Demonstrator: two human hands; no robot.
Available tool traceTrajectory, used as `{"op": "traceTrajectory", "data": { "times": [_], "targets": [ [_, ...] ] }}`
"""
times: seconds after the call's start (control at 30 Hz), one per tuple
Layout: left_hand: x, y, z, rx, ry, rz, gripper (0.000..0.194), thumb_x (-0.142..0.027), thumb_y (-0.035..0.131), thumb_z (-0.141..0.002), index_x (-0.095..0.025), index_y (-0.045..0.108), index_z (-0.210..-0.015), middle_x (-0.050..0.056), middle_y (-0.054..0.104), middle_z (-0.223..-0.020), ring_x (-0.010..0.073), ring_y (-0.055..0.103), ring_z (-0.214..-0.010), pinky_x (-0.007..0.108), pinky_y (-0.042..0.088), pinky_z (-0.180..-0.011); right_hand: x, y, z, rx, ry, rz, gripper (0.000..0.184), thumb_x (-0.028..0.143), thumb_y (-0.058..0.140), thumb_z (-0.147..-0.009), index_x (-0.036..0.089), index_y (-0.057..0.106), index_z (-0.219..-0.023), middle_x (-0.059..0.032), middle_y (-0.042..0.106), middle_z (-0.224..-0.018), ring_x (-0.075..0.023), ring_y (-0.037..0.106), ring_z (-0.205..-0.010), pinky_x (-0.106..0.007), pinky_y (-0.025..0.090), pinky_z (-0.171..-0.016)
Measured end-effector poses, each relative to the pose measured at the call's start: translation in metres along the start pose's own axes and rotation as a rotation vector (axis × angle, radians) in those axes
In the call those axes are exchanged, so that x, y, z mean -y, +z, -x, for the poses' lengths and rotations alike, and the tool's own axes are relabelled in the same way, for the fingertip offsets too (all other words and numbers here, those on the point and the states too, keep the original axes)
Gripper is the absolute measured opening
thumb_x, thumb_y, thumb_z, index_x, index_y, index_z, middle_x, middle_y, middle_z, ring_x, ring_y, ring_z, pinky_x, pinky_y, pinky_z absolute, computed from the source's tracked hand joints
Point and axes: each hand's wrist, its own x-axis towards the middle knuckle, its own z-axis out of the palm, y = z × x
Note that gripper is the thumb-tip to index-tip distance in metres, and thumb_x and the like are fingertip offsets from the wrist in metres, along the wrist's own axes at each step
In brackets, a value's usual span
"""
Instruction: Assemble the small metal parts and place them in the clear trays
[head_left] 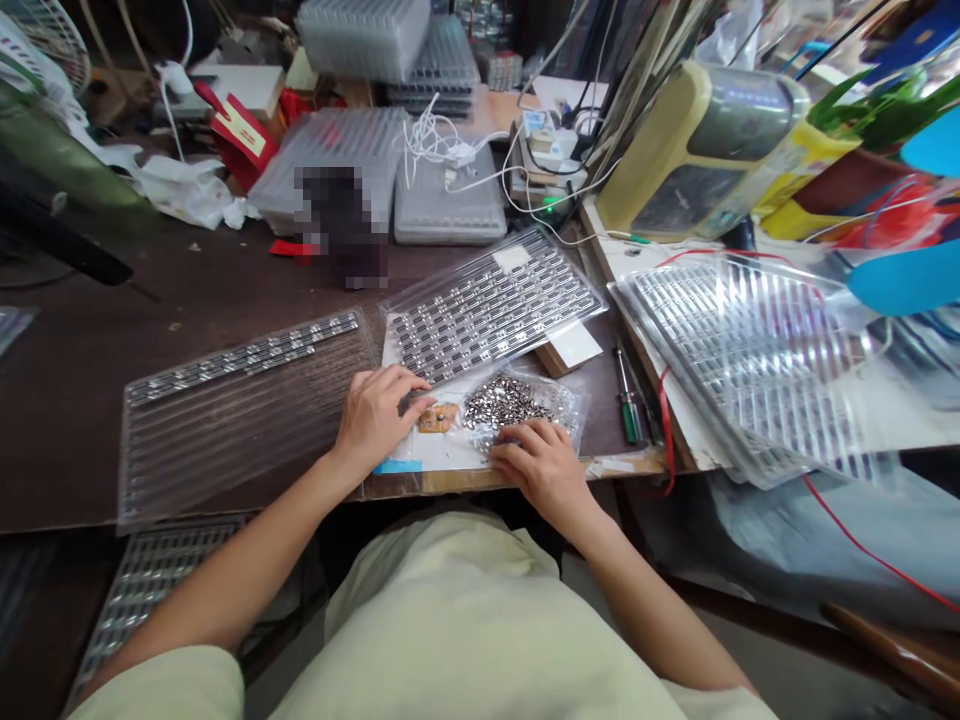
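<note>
My left hand [381, 412] is at the lower left corner of a clear ridged tray [495, 315] filled with rows of small metal parts. Its thumb and forefinger are bent close together; whatever lies between them is too small to make out. Just right of its fingertips is a small tan wooden block [437, 418]. My right hand [544, 468] rests at the front edge of a heap of tiny shiny metal pieces [506, 402] on a clear plastic bag. Its fingers are curled down together, and their tips are partly hidden.
A second ridged tray [240, 425], with parts in its far rows, lies on the left. A green-handled screwdriver [627, 415] is to the right, beside stacked clear trays [750, 360]. Behind are more trays [450, 205], white cables [442, 150] and a yellowish device [697, 150].
</note>
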Motion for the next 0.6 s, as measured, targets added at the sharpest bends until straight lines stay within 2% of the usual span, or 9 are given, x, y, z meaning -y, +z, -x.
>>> {"op": "traceTrajectory", "data": {
  "times": [0.2, 0.3, 0.47, 0.53, 0.6],
  "targets": [
    [-0.013, 0.001, 0.009, -0.012, 0.092, 0.050, 0.017, -0.036, 0.058, -0.087, -0.023, 0.068, -0.088, 0.003, 0.068, -0.088, 0.0185, 0.061, -0.085, 0.033, 0.037, -0.083, -0.003, -0.007, -0.007, -0.007, 0.038, -0.208, 0.015, 0.027, 0.049, -0.093, 0.021, 0.060, -0.086, -0.0028, 0.067, -0.089, -0.0170, 0.053, -0.086, -0.032, 0.037, -0.078],
    [-0.016, 0.002, 0.012, -0.007, 0.104, 0.068, 0.018, -0.037, 0.057, -0.087, -0.022, 0.069, -0.089, 0.003, 0.068, -0.087, 0.0182, 0.061, -0.086, 0.033, 0.038, -0.083, -0.006, -0.010, -0.010, -0.053, 0.105, -0.308, 0.013, 0.026, 0.049, -0.092, 0.021, 0.058, -0.085, -0.0027, 0.066, -0.085, -0.0167, 0.055, -0.083, -0.031, 0.038, -0.076],
    [-0.008, 0.003, 0.008, -0.039, -0.028, 0.014, 0.019, -0.032, 0.057, -0.087, -0.020, 0.065, -0.101, 0.005, 0.067, -0.101, 0.0203, 0.060, -0.095, 0.033, 0.039, -0.083, -0.010, -0.008, -0.019, -0.202, 0.302, -0.381, 0.010, 0.025, 0.049, -0.091, 0.021, 0.057, -0.086, -0.0024, 0.065, -0.082, -0.0166, 0.059, -0.078, -0.028, 0.041, -0.072],
    [-0.003, 0.004, 0.003, -0.043, -0.065, -0.011, 0.017, -0.031, 0.058, -0.087, -0.020, 0.064, -0.099, 0.004, 0.067, -0.101, 0.0206, 0.060, -0.095, 0.034, 0.038, -0.082, -0.013, -0.008, -0.020, -0.223, 0.319, -0.414, 0.011, 0.027, 0.049, -0.091, 0.021, 0.057, -0.089, -0.0026, 0.066, -0.084, -0.0162, 0.060, -0.077, -0.028, 0.042, -0.071],
    [-0.001, 0.005, -0.002, -0.025, -0.071, -0.024, 0.014, -0.031, 0.058, -0.087, -0.021, 0.065, -0.094, 0.003, 0.068, -0.097, 0.0200, 0.061, -0.092, 0.033, 0.038, -0.081, -0.016, -0.008, -0.019, -0.191, 0.270, -0.396, 0.015, 0.032, 0.055, -0.089, 0.021, 0.059, -0.098, -0.0032, 0.067, -0.087, -0.0171, 0.060, -0.080, -0.029, 0.043, -0.073]
  ]
}}
